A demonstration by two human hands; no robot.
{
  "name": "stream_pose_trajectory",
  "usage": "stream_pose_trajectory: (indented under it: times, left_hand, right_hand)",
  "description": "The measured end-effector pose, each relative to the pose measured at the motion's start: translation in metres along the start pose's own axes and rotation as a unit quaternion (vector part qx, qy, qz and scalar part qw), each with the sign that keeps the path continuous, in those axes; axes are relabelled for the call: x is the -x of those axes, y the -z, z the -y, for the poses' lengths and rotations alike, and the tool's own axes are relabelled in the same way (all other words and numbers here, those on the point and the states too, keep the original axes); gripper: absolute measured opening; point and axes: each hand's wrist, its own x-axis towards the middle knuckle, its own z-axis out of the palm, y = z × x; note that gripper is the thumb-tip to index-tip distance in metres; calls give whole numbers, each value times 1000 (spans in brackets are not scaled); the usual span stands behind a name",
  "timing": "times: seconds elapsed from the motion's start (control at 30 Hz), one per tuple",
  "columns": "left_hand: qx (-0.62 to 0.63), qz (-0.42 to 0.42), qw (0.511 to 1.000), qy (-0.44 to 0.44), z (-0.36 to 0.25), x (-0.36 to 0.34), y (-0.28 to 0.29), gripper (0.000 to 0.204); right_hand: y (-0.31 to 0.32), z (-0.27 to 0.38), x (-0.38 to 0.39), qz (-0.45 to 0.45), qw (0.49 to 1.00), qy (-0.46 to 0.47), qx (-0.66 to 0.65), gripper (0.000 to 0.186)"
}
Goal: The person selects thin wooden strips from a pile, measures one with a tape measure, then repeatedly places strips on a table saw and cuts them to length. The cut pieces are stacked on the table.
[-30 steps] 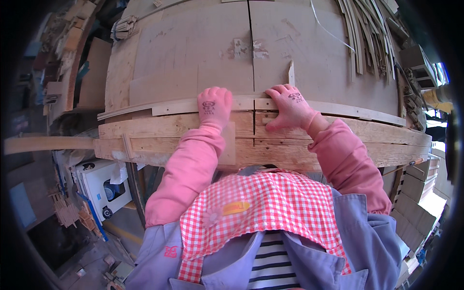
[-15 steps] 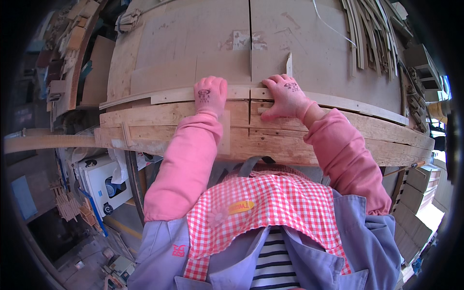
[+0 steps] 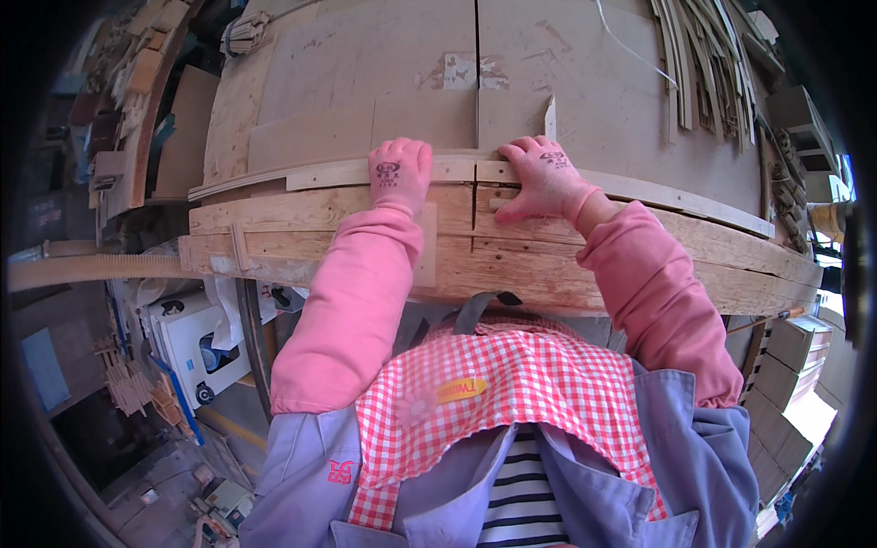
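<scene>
Both hands wear pink gloves and rest at the near edge of a large wooden workbench (image 3: 603, 100). My left hand (image 3: 400, 173) lies over the pale wooden strip (image 3: 324, 176) along that edge. Its fingers are pressed together and bent, with the tips out of sight. Whether it holds anything is hidden. My right hand (image 3: 548, 178) sits just right of the bench's centre gap, fingers laid across another wooden strip (image 3: 658, 194). Its thumb spreads wide onto the thick front beam (image 3: 539, 260). A small pointed wood piece (image 3: 550, 117) stands just beyond the right fingers.
Long thin wood slats (image 3: 681, 68) are piled at the far right. A bundle of short sticks (image 3: 245, 35) lies far left. A ribbed hose (image 3: 100, 267) runs in from the left, above a white machine (image 3: 187, 347). Stacked panels (image 3: 786, 384) stand lower right.
</scene>
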Motion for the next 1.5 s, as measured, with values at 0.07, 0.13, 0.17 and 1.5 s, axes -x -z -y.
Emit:
stream_pose_trajectory:
  times: [0.07, 0.13, 0.17, 1.5]
  left_hand:
    - [-2, 12, 1000, 5, -1, 0, 1, 17]
    - [-2, 2, 1000, 4, -1, 0, 1, 17]
    - [-2, 1, 1000, 5, -1, -1, 1, 17]
    - [-4, 12, 1000, 20, -3, -6, 3, 25]
  right_hand:
    - [0, 0, 0, 1, 1000, -2, -2, 93]
    - [0, 0, 0, 1, 1000, -2, -3, 93]
    - [0, 0, 0, 3, 1000, -2, -3, 93]
    - [7, -8, -3, 31, 999, -17, -27, 77]
